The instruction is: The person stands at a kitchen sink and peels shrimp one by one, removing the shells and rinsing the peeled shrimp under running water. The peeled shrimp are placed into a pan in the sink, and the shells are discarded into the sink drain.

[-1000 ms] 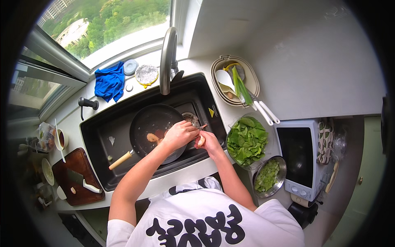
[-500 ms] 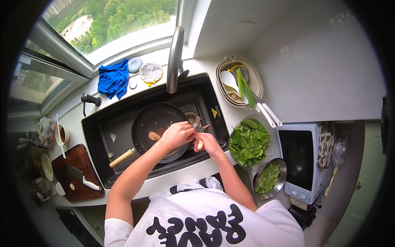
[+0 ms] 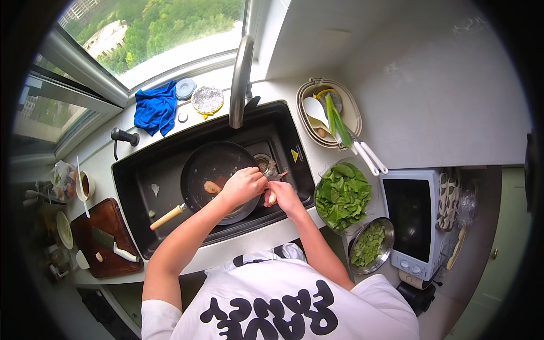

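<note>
Left hand (image 3: 245,185), right hand (image 3: 285,197) slightly leftward

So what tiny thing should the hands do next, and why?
Perhaps the left hand could gently pull at the pale piece while the right hand steadies it: the right hand holds it, the left hand is close beside it, and scraps lie by the drain, where loose bits could fall too.

A sink (image 3: 170,170) (by a window (image 3: 158,39)), faucet (image 3: 241,79) and microwave (image 3: 407,209) mark a kitchen.
</note>
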`<move>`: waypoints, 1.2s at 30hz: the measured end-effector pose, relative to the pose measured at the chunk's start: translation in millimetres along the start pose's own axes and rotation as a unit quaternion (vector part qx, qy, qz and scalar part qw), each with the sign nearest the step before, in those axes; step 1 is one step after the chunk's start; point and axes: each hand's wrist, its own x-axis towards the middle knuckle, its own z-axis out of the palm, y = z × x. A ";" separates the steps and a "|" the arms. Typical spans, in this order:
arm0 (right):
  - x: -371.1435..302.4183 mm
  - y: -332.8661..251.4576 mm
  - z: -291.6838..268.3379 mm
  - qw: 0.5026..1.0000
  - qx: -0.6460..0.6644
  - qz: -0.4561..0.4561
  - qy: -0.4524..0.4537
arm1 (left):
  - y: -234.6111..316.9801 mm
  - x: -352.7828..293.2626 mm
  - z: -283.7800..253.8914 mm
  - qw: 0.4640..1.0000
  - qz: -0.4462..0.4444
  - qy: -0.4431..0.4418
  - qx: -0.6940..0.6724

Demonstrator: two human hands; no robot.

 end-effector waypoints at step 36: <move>-17.7 10.3 14.0 0.917 -0.260 -0.180 0.243 | 6.9 8.4 31.1 0.849 -0.496 0.074 -0.167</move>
